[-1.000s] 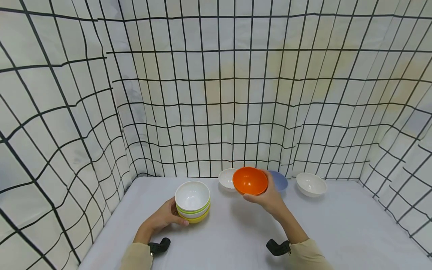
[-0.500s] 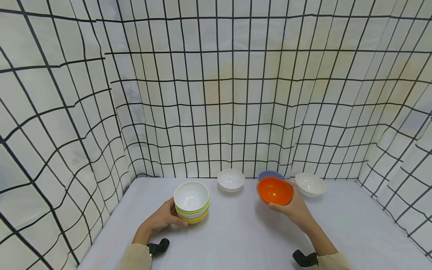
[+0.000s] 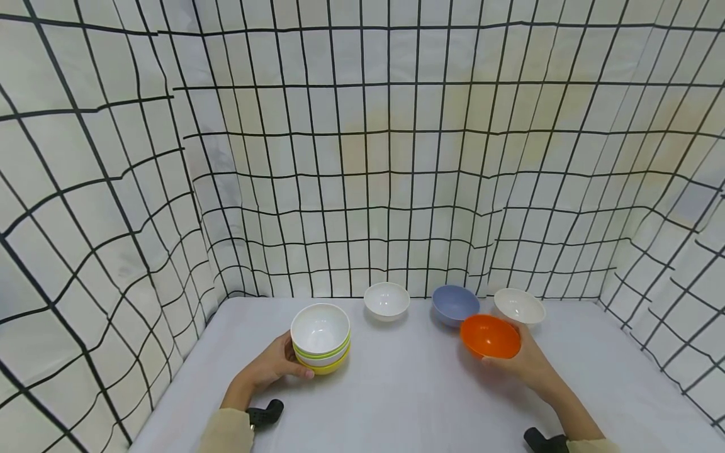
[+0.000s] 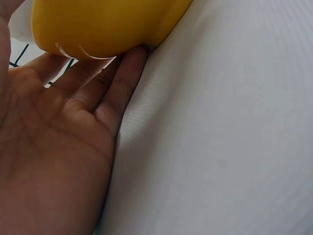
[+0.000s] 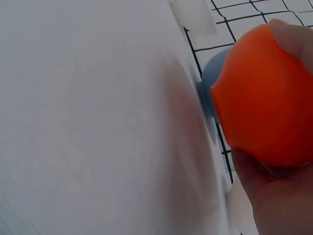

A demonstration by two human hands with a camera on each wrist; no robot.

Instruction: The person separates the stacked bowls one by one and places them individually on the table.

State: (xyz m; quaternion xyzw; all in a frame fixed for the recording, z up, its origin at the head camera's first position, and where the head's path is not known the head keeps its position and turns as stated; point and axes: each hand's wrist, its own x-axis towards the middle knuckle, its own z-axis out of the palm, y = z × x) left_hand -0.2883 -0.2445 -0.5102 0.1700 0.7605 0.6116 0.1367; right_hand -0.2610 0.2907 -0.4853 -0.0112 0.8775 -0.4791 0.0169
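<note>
My left hand (image 3: pixel 274 365) holds the side of a stack of bowls, thumb at the front and fingers around the left. The top bowl (image 3: pixel 320 327) is white inside; green and white bands show beneath it. The bottom yellow bowl (image 4: pixel 110 24) fills the top of the left wrist view, with the fingers (image 4: pixel 122 81) against its base. My right hand (image 3: pixel 532 365) grips an orange bowl (image 3: pixel 488 336) by its right side, its opening tilted toward me. In the right wrist view, the orange bowl's underside (image 5: pixel 269 98) appears between thumb and fingers, above the cloth.
Along the back of the white-covered table (image 3: pixel 396 402) stand a white bowl (image 3: pixel 387 302), a blue bowl (image 3: pixel 454 306) and another white bowl (image 3: pixel 520 304). The orange bowl overlaps the right white one in the head view. A black-lined grid wall (image 3: pixel 362 189) encloses the back and sides.
My right hand has carried the orange bowl rightward and lower, from before the left white bowl, past the blue one, which shows again. My left hand has stayed at the stack.
</note>
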